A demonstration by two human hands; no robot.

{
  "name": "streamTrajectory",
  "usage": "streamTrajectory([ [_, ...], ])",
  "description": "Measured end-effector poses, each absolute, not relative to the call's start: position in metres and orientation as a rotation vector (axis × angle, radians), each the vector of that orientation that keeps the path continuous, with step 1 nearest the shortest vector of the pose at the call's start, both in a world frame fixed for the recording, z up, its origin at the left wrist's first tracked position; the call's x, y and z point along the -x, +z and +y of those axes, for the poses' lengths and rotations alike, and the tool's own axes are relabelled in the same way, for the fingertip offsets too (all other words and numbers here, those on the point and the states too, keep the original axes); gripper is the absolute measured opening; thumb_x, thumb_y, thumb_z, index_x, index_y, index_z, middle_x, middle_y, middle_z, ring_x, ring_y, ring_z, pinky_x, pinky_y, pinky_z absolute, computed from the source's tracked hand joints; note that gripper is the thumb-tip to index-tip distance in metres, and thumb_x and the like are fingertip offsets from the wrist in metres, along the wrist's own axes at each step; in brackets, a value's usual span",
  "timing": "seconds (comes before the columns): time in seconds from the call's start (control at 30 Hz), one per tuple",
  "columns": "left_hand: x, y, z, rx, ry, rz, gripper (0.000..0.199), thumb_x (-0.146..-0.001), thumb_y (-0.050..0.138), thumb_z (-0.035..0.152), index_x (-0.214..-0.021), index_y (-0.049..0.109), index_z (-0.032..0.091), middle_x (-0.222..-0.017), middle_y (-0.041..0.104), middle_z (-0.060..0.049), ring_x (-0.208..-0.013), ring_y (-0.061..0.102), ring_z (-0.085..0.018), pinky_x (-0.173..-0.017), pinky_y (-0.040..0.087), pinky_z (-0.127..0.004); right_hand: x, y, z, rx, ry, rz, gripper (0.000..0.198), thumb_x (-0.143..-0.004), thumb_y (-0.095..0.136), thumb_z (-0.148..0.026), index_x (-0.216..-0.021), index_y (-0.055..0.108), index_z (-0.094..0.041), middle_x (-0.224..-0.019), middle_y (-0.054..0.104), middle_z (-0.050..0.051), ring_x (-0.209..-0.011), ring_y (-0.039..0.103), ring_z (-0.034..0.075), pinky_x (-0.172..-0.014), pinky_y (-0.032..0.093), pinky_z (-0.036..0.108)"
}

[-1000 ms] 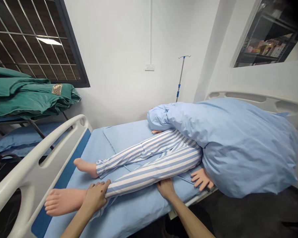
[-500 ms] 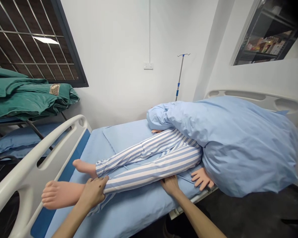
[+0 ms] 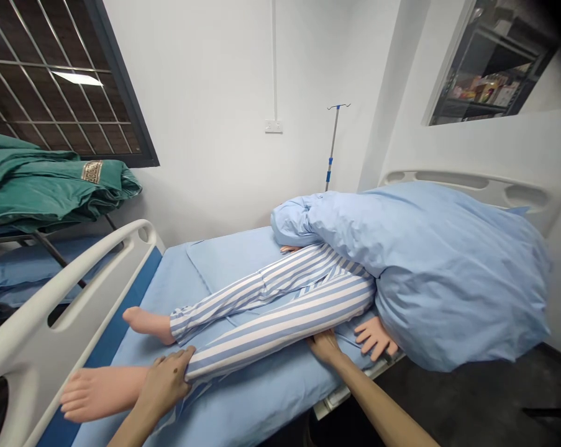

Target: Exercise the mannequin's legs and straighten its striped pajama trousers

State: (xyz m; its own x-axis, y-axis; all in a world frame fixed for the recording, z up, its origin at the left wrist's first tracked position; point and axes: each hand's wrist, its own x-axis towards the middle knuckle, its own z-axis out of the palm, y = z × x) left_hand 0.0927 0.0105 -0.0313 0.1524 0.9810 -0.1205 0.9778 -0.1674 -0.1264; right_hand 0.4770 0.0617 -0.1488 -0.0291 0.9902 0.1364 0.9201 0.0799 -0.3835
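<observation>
A mannequin in blue-and-white striped trousers (image 3: 280,313) lies on the bed, both legs stretched toward the footboard. My left hand (image 3: 166,379) is closed over the lower shin and ankle of its near leg, at the trouser hem. The bare near foot (image 3: 103,391) sticks out past my wrist. My right hand (image 3: 325,346) reaches under the same leg near the knee and lower thigh, its fingertips hidden beneath the fabric. Farther back, the other foot (image 3: 150,325) rests on the sheet. The mannequin's hand (image 3: 376,337) lies palm down to the right of mine.
A bunched light blue quilt (image 3: 448,267) covers the mannequin's upper body and hangs over the near side. The white footboard (image 3: 98,254) stands at left, the headboard (image 3: 508,186) at right. Behind the bed is an IV pole (image 3: 332,146). Green folded fabric (image 3: 42,186) sits on a rack.
The view has shifted slightly, moving the scene left. The near lower leg and foot have come a little toward me and the footboard with my left hand. My right hand stays under the leg.
</observation>
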Motion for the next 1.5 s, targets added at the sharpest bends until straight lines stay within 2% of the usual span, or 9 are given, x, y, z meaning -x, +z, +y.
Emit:
streamTrajectory([
  [0.1, -0.094, -0.042, 0.01, 2.34, 0.216, -2.057, 0.052, -0.064, 0.039, 0.013, -0.115, 0.047, 0.02, -0.115, 0.058, -0.006, -0.108, 0.05, -0.022, -0.088, 0.033, -0.033, -0.483, -0.143, 0.062, 1.855, 0.307, -2.094, 0.043, -0.077, 0.045, -0.021, -0.117, 0.055, -0.009, -0.123, 0.05, 0.015, -0.117, 0.041, 0.027, -0.101, 0.023, 0.032],
  [0.33, -0.112, -0.053, 0.014, 2.336, -0.042, -2.142, 0.055, -0.062, 0.04, 0.014, -0.117, 0.044, 0.021, -0.12, 0.055, -0.005, -0.112, 0.047, -0.021, -0.091, 0.034, -0.03, -0.491, -0.111, 0.064, 1.803, 0.352, -1.984, 0.044, -0.077, 0.044, -0.02, -0.117, 0.052, -0.006, -0.123, 0.05, 0.016, -0.117, 0.041, 0.024, -0.1, 0.027, 0.029],
  [0.63, -0.15, -0.044, 0.028, 2.318, -0.417, -2.058, 0.056, -0.063, 0.042, 0.02, -0.119, 0.038, 0.019, -0.123, 0.051, -0.008, -0.114, 0.045, -0.023, -0.094, 0.033, -0.033, -0.492, -0.062, 0.071, 1.61, 0.482, -1.82, 0.037, -0.075, 0.042, -0.02, -0.109, 0.056, -0.015, -0.118, 0.054, 0.007, -0.115, 0.042, 0.022, -0.1, 0.028, 0.035],
  [0.87, -0.176, -0.046, 0.034, 2.332, -0.592, -2.129, 0.053, -0.066, 0.045, 0.023, -0.118, 0.038, 0.016, -0.119, 0.052, -0.01, -0.11, 0.047, -0.024, -0.09, 0.035, -0.034, -0.498, -0.043, 0.071, 1.633, 0.561, -1.718, 0.032, -0.076, 0.042, -0.022, -0.101, 0.06, -0.013, -0.11, 0.059, 0.01, -0.112, 0.046, 0.025, -0.093, 0.036, 0.037],
  [1.1, -0.2, -0.049, 0.039, 2.294, -0.737, -2.204, 0.053, -0.066, 0.047, 0.022, -0.119, 0.039, 0.019, -0.117, 0.053, -0.006, -0.106, 0.049, -0.023, -0.084, 0.038, -0.031, -0.502, -0.03, 0.075, 1.322, 0.693, -1.617, 0.032, -0.072, 0.047, -0.02, -0.102, 0.06, -0.017, -0.1, 0.063, 0.007, -0.105, 0.052, 0.024, -0.09, 0.04, 0.037],
  [1.3, -0.206, -0.054, 0.039, 2.289, -0.702, -2.27, 0.054, -0.065, 0.048, 0.024, -0.118, 0.04, 0.02, -0.111, 0.057, -0.005, -0.1, 0.052, -0.023, -0.077, 0.04, -0.031, -0.504, -0.03, 0.072, 1.316, 0.734, -1.624, 0.033, -0.072, 0.048, -0.02, -0.102, 0.06, -0.017, -0.102, 0.063, 0.006, -0.107, 0.05, 0.024, -0.092, 0.039, 0.038],
  [1.5, -0.196, -0.026, 0.043, 2.427, -0.507, -2.138, 0.054, -0.062, 0.048, 0.025, -0.116, 0.042, 0.019, -0.109, 0.058, -0.006, -0.102, 0.052, -0.024, -0.079, 0.038, -0.03, -0.504, -0.019, 0.072, 1.314, 0.737, -1.617, 0.034, -0.07, 0.048, -0.02, -0.102, 0.06, -0.016, -0.112, 0.059, 0.007, -0.108, 0.049, 0.024, -0.093, 0.037, 0.037],
])
